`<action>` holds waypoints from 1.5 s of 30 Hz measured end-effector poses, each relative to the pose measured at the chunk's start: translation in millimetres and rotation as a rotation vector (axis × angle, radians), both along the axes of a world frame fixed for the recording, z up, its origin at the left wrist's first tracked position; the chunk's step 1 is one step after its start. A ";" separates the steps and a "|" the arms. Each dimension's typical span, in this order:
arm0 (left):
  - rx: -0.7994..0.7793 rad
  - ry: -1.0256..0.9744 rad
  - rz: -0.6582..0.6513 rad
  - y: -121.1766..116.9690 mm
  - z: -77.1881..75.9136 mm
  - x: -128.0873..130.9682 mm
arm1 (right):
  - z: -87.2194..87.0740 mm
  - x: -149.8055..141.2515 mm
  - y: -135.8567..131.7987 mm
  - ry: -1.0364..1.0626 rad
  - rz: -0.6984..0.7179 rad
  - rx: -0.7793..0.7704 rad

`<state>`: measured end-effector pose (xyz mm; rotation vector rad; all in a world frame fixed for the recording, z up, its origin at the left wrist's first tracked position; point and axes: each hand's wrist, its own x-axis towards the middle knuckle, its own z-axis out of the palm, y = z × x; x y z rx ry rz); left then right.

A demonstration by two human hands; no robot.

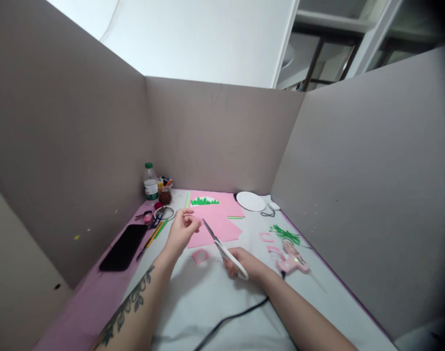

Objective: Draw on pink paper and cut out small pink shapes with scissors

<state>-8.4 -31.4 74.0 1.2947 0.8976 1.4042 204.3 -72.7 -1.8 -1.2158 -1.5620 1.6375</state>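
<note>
My left hand (pixel 183 229) pinches a small piece of pink paper (pixel 197 221) between thumb and fingers. In my right hand (pixel 240 264) is a pair of scissors (pixel 225 254) with white handles, its dark blades pointing up and left at the pink piece. The blades look nearly closed, and I cannot tell whether they touch the paper. Below them a pink paper offcut (pixel 200 256) with a hole lies on the white table cover. Behind my hands lie larger pink sheets (pixel 222 226), with a green grass-shaped cutout (pixel 204 201) on a white piece.
On the right are a pink glue gun (pixel 292 263), green strips (pixel 286 234) and pink offcuts (pixel 266 237). A black cable (pixel 231 317) crosses the front. A white disc (pixel 250 201) lies at the back. Left stand a bottle (pixel 150 187) and a black phone-like slab (pixel 123 247). Grey panels enclose the table.
</note>
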 end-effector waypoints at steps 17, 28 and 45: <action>0.016 0.024 -0.006 4.9 -7.6 -2.1 | 2.1 0.2 -1.2 -0.019 0.015 0.012; 0.028 0.043 -0.014 1.9 -5.9 -0.8 | 7.9 -1.8 -3.6 -0.042 0.003 0.006; 0.025 0.056 -0.044 2.4 -4.2 -2.1 | 8.5 -1.2 -3.7 -0.050 0.024 0.025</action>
